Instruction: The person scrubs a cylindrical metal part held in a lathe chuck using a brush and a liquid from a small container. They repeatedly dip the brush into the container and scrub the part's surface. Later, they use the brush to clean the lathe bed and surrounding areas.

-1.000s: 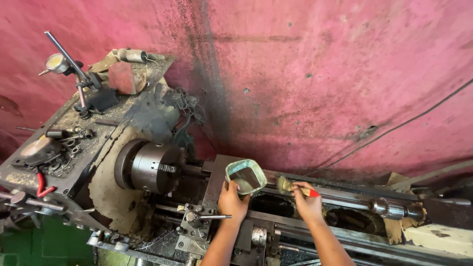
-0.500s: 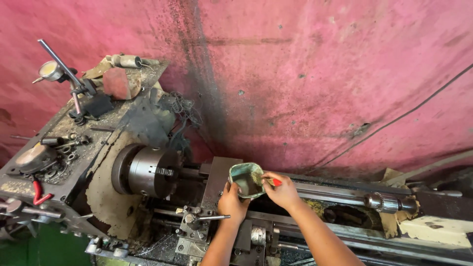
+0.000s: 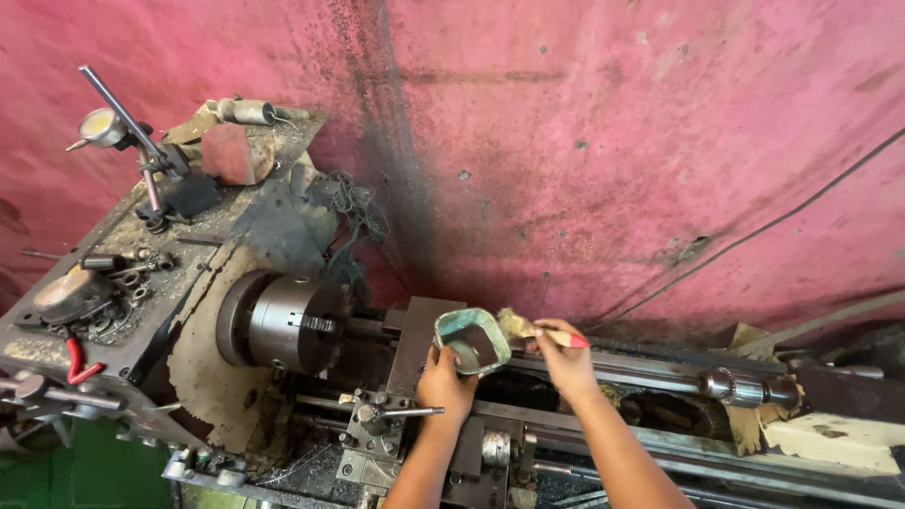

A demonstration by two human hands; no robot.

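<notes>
Left hand (image 3: 443,382) gripping tin (image 3: 471,339), right hand (image 3: 568,363) holding brush (image 3: 539,330), contents perhaps oily

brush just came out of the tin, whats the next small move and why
Probably carry the brush rightward and down onto the lathe bed rail. The right hand holds it just past the rim of the green tin, bristles lifted clear, while the left hand holds the tin over the bed, so the rail is the nearest surface.

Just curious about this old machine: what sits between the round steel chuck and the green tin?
In the head view, a dark spindle stub and a flat grey plate lie between the chuck and the tin, held by the left hand.
</notes>
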